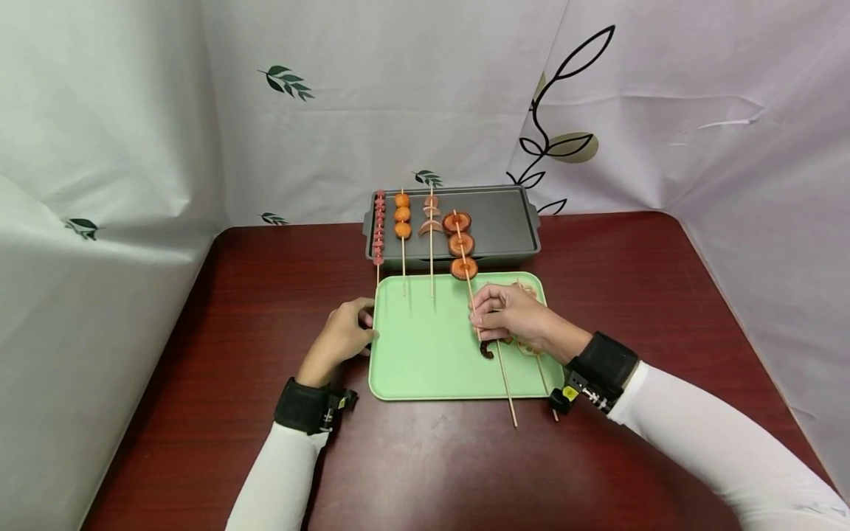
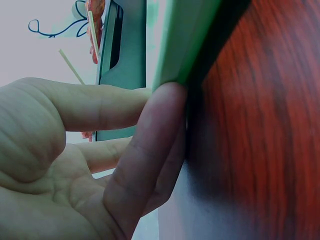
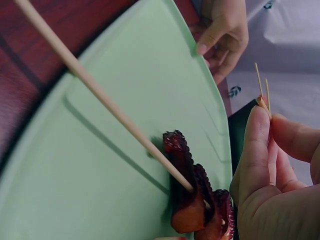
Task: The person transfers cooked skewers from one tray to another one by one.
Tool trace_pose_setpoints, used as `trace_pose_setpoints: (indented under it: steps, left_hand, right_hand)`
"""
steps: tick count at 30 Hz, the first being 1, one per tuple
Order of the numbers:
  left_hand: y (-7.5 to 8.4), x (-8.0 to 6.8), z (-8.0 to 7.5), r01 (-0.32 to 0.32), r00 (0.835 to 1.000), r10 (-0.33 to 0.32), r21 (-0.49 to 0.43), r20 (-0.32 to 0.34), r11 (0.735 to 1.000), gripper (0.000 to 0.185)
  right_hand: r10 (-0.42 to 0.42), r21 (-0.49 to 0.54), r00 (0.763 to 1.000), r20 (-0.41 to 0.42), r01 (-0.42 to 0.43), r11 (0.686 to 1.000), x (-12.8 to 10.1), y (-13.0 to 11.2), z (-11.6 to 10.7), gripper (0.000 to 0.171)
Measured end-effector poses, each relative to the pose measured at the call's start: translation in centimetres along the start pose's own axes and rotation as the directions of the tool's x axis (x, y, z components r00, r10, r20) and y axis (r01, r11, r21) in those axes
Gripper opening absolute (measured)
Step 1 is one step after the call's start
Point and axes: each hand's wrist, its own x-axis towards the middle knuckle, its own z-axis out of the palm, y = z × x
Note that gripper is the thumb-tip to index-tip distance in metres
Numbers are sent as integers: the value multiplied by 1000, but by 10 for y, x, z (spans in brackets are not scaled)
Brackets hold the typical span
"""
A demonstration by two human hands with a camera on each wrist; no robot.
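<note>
My right hand [image 1: 510, 316] pinches the bare stick of a skewer with round, brown-rimmed mushroom-like slices [image 1: 461, 244]; the slices are over the grill pan's front edge. At the left edge of the light green tray [image 1: 425, 354], my left hand [image 1: 340, 333] grips the rim. In the left wrist view, its fingertips meet the tray edge [image 2: 175, 45]. A dark red octopus-tentacle skewer [image 3: 182, 195] lies on the tray below my right hand, partly hidden in the head view. Beside it is a skewer with pale rings [image 1: 529, 349], half covered by the right hand and wrist.
The dark grey grill pan [image 1: 498, 221] stands behind the tray against the curtain. Across its left part lie a pink-piece skewer [image 1: 379, 228], an orange-ball skewer [image 1: 402, 215] and a sausage-like skewer [image 1: 431, 214], their sticks pointing toward the tray. Everything is on a dark red table [image 1: 265, 295].
</note>
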Motion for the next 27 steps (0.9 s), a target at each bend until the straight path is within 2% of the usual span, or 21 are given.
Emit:
trace_pose_setpoints:
  steps: [6,17,27]
  left_hand:
    - [0,1,-1,0,1000,0,-2,-5,1000,56]
    - [1,0,0,17,1000,-17,-20,3,1000,57]
    - [0,-1,0,-4,1000,4,-7,2,1000,55]
  right_hand:
    - [-3,32,1000,25,3,999,-6,6,2,16]
    - [13,-17,1000,28,-12,1000,-23,11,5,18]
    - [4,-30,997,71,-2,1000,-34,23,8,16]
